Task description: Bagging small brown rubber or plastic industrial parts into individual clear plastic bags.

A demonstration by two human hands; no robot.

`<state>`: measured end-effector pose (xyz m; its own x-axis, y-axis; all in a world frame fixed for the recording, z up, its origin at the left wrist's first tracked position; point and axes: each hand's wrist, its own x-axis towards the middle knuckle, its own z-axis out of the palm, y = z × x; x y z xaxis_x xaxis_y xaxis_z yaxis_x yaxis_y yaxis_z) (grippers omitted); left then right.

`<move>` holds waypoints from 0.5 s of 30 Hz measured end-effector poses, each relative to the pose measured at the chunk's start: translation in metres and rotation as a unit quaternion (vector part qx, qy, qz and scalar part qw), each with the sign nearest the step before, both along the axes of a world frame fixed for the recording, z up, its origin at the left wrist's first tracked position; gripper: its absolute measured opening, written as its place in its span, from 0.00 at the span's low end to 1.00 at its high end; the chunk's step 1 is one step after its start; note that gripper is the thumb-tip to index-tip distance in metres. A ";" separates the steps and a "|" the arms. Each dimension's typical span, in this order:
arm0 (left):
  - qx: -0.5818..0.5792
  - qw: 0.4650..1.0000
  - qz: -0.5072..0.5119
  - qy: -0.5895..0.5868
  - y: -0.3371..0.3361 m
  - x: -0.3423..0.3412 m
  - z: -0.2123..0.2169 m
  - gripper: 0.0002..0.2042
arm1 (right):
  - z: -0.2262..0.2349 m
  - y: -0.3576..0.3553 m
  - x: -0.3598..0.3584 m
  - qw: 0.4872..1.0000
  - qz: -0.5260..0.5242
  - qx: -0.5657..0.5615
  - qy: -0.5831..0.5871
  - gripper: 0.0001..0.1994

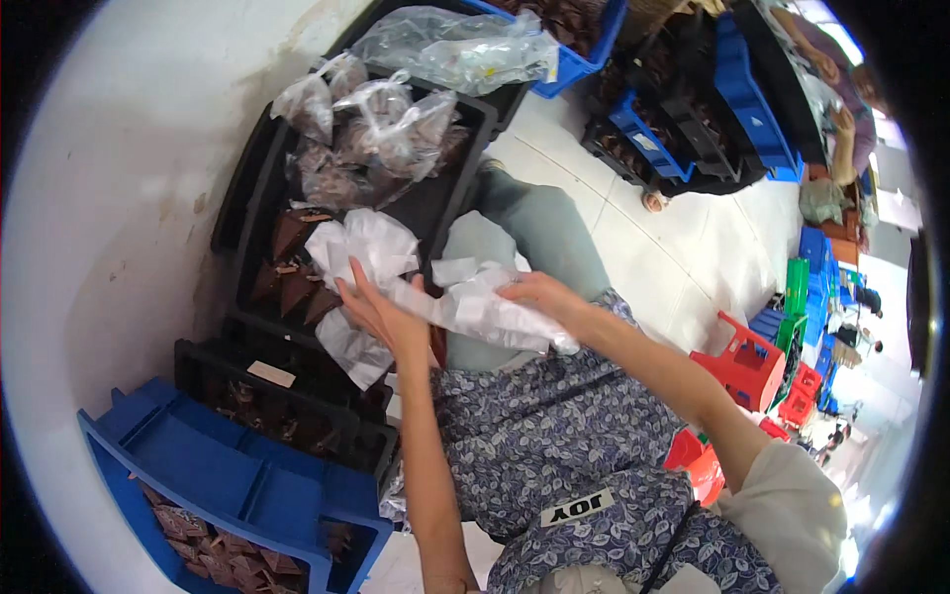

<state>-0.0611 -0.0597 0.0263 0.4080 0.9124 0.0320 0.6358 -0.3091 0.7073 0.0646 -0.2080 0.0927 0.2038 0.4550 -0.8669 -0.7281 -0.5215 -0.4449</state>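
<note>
A crumpled white sheet [475,302], thin like paper or plastic film, stretches between my two hands over my lap. My left hand [388,315] has its fingers partly spread and holds the sheet's left end near the thumb. Closed on the right part of it is my right hand [546,300]. More white crumpled material [366,243] lies just beyond my left hand, on the black crate [445,188]. Dark brown pointed pieces [297,287] sit in that crate to the left of my hands. Knotted clear bags [386,129] of brown pieces fill its far part.
A clear plastic bag [455,49] lies beyond the crate. Nearer on the left stand another black crate [267,374] and a blue crate [237,475] of brown pieces. Stacked blue and black crates [693,119], red stools [742,366] and another person [841,119] are to the right.
</note>
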 end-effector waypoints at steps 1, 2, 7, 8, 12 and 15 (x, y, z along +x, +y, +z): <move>0.006 1.000 -0.003 -0.005 0.011 -0.002 -0.006 0.34 | 0.001 -0.006 -0.008 0.999 -0.030 0.004 0.021 0.10; -0.027 0.993 -0.047 0.109 0.022 -0.005 -0.015 0.34 | 0.003 -0.012 -0.014 0.997 -0.060 0.009 0.043 0.11; -0.071 0.986 -0.055 0.143 0.060 -0.014 -0.029 0.29 | 0.029 -0.041 -0.027 0.991 -0.125 0.037 0.020 0.15; -0.065 0.997 0.047 -0.011 0.058 -0.017 -0.023 0.25 | 0.032 -0.049 -0.025 0.982 -0.175 0.053 0.045 0.16; -0.419 0.792 0.160 -0.415 -0.008 0.005 0.087 0.17 | 0.049 -0.077 -0.011 0.947 -0.294 0.103 0.074 0.21; -0.384 0.855 -0.081 -0.339 -0.068 -0.012 0.050 0.18 | 0.021 -0.085 -0.022 0.971 -0.193 0.080 -0.118 0.20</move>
<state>-0.0731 -0.1277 0.0760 0.6565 0.7036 -0.2718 -0.0075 0.3664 0.9304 0.0429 -0.2931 0.1138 0.5699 0.4307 -0.6998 -0.7238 -0.1400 -0.6757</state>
